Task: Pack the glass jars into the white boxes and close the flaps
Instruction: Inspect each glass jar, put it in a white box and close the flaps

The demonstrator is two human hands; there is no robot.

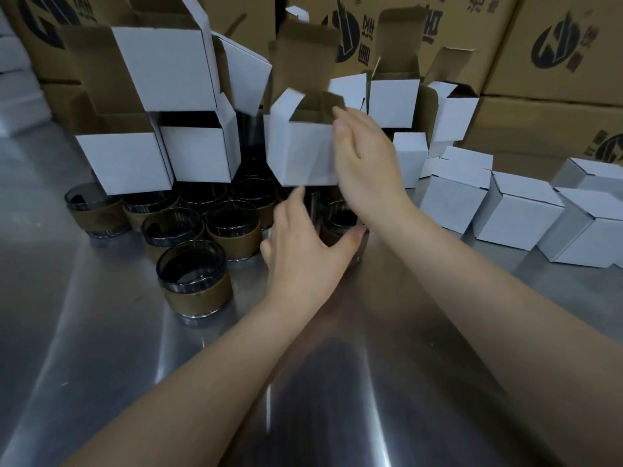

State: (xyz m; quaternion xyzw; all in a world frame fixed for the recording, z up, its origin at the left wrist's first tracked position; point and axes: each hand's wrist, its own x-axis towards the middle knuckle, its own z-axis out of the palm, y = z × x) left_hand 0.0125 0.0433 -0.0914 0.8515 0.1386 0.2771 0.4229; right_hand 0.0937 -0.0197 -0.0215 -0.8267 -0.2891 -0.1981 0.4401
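Observation:
Several glass jars with brown sleeves (195,279) stand clustered on the steel table. My left hand (303,251) curls around one of these jars (340,219) at the cluster's right side, thumb on its right wall. My right hand (367,163) holds an open white box (301,151) by its right side, lifted above the jars, its top flaps standing up. Other open white boxes (199,153) are stacked behind the jars.
Closed white boxes (519,210) sit in a row on the right of the steel table (101,332). Large brown cartons (556,45) form a wall at the back. Bare tabletop lies in front, under my forearms.

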